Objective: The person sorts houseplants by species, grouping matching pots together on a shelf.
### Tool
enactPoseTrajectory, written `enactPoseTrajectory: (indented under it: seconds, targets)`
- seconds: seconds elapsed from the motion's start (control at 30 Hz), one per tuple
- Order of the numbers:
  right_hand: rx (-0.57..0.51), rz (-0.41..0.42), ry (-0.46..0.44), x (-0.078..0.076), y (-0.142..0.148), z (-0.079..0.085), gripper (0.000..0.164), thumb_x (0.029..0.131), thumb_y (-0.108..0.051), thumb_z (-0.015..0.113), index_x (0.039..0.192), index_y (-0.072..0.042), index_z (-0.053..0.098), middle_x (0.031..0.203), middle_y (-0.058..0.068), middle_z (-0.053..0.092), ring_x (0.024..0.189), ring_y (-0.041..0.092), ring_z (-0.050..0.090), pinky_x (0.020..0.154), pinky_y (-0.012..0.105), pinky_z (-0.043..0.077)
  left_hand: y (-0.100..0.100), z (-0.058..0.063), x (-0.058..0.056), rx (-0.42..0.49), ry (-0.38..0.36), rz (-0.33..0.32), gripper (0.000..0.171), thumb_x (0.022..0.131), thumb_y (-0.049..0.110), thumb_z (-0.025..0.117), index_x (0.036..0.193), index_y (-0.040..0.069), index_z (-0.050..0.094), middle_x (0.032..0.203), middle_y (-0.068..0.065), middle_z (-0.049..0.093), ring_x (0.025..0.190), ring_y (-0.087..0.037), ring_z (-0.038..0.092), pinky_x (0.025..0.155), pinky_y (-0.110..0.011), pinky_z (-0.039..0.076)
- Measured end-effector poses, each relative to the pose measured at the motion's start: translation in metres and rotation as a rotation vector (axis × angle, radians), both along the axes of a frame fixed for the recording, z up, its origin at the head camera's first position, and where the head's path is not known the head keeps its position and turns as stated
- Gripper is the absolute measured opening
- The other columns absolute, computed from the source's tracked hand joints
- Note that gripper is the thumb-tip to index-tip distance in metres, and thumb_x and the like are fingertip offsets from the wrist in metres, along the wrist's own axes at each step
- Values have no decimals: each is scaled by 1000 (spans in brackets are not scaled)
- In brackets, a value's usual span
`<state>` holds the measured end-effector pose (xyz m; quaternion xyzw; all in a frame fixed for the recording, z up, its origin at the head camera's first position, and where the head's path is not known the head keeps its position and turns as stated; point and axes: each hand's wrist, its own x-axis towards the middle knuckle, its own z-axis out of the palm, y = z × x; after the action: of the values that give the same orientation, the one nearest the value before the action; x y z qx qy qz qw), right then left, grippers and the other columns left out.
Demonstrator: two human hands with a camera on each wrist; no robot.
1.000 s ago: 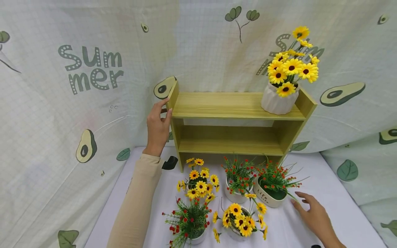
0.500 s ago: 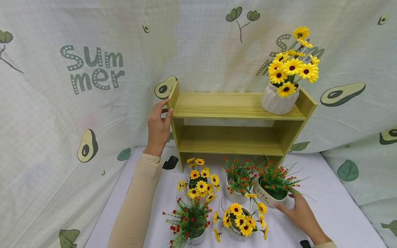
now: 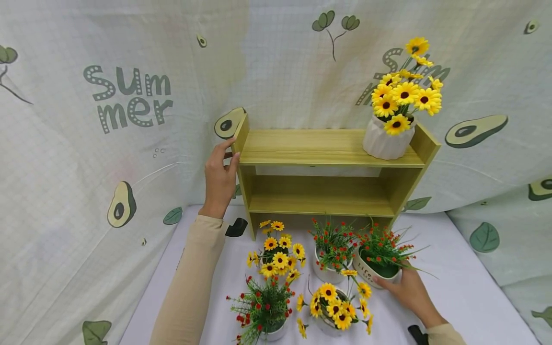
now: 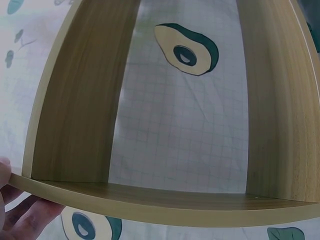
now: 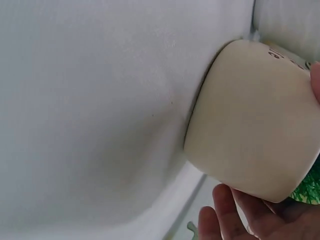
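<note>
My left hand grips the upper left side panel of a wooden shelf. In the left wrist view, fingers lie along the panel's outer side. At the lower right, my right hand holds an oval cream flowerpot with lettering and red-flowered greenery. Its thumb lies on the pot's front and its fingers go round the right end. In the right wrist view, the pot's smooth wall sits between thumb and fingers, its base against the white cloth.
A white pot of yellow flowers stands on the shelf top, right end. Before the shelf stand a white pot with red flowers, two yellow-flowered plants and another red-flowered plant. Printed cloth hangs behind.
My right hand has moved left from beside the cream flowerpot and taken hold of its right end. The left hand stays on the shelf panel.
</note>
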<state>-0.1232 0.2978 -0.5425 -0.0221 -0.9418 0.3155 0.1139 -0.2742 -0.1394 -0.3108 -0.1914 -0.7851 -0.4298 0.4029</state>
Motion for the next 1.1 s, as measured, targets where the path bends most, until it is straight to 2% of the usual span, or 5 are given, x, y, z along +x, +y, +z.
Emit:
enactPoseTrajectory:
  seconds: [0.13,0.23,0.6,0.83,1.1]
  targets:
    - [-1,-61,-58,4,-1,4,107,65,-50,80,129,21,31,120,43,42,107,55,42,86,63,35,-1,-1,-1,-6,9,1,38,90,11,59,128,13,54,119,-5,58,94,-20,60,60,-33,52]
    - [3,-94,-47,10,-2,12,108,64,-51,80,130,19,31,122,42,41,109,54,40,84,64,34,0,-2,-1,-9,6,3,38,91,11,59,129,13,54,119,-5,57,94,-20,60,60,-32,52]
    - [67,-139,280,23,-7,58,90,51,-32,90,119,8,48,109,27,52,100,44,44,79,57,35,-1,-3,-2,-1,10,5,37,92,15,58,128,15,54,118,-5,58,94,-20,61,59,-32,51]
    - [52,-153,394,15,-10,88,83,49,-27,91,113,7,51,103,22,53,96,41,44,77,54,33,0,-1,-1,4,16,1,37,91,14,58,128,14,55,118,-4,58,93,-20,61,59,-33,52]
    - [69,-118,507,-7,-21,107,81,48,-28,90,115,1,54,102,18,55,95,40,44,77,51,31,0,-1,-2,7,15,4,37,91,13,59,128,16,55,118,-4,58,93,-20,61,60,-33,52]
